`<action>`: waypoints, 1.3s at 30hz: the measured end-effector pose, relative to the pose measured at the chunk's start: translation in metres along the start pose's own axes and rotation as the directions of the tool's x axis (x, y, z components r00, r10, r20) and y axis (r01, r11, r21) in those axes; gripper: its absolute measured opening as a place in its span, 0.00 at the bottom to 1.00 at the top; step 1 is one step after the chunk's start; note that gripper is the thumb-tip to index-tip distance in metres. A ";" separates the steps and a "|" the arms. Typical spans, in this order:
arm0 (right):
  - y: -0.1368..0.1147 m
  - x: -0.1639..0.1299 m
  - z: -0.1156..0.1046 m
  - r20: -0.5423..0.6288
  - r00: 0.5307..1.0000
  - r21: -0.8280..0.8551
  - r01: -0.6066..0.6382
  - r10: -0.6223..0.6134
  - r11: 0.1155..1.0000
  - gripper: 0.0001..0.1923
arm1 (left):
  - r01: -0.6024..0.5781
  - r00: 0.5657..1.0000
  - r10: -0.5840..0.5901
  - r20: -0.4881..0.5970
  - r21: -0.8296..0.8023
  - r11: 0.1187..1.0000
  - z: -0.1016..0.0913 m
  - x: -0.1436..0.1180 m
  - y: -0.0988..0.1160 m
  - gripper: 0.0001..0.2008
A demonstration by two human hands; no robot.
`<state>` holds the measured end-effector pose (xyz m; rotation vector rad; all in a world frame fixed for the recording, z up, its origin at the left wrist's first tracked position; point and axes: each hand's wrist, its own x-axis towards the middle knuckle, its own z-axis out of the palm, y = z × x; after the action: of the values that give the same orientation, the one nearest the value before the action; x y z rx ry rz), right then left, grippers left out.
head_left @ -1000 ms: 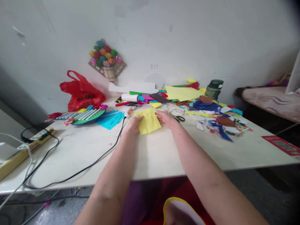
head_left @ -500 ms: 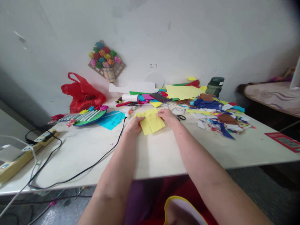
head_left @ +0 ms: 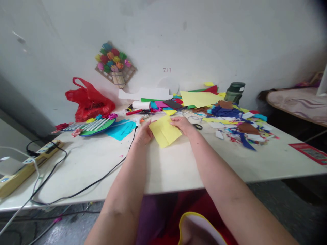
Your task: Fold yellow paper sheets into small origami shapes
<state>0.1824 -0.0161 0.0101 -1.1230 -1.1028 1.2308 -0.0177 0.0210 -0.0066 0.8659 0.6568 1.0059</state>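
Observation:
A square of yellow paper (head_left: 165, 132), creased down its middle, is held up just above the table, tilted toward me. My right hand (head_left: 183, 125) pinches its upper right edge, thumb in front. At its left edge is my left hand (head_left: 144, 133), closed with the fingers partly hidden behind the sheet. Just right of my right hand lie the dark handles of scissors (head_left: 197, 127). Beyond my left hand a glue gun (head_left: 143, 118) is partly covered, its black cord (head_left: 102, 178) running off to the left.
Colourful scraps (head_left: 237, 126) heap at right, near a green bottle (head_left: 234, 92). On the left are blue sheets (head_left: 122, 131), a decorated green disc (head_left: 102, 128), a red plastic bag (head_left: 90, 103) and a power strip (head_left: 30, 166). A paper flower basket (head_left: 114, 64) hangs on the wall.
The yellow paper has turned slightly and looks flatter and more spread out. My left thumb, earlier on its front, now sits at the edge. The right hand keeps its pinch.

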 end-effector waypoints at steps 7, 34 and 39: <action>0.000 -0.003 -0.003 0.178 0.982 0.034 -0.076 0.068 0.997 0.07 | 0.080 0.997 -0.079 -0.014 0.089 0.993 -0.005 -0.004 0.004 0.20; -0.002 -0.010 0.001 0.194 0.971 -0.138 -0.116 0.142 0.984 0.07 | 0.134 0.960 -0.233 0.153 0.478 0.868 0.002 -0.015 0.005 0.20; -0.001 -0.009 0.004 0.118 0.984 -0.099 -0.122 0.133 0.988 0.07 | 0.126 0.961 -0.216 0.174 0.419 0.899 -0.001 -0.013 0.004 0.19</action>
<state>0.1786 -0.0252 0.0118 -1.2155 -1.2065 1.3772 -0.0252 0.0107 -0.0029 1.2391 0.7525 0.6089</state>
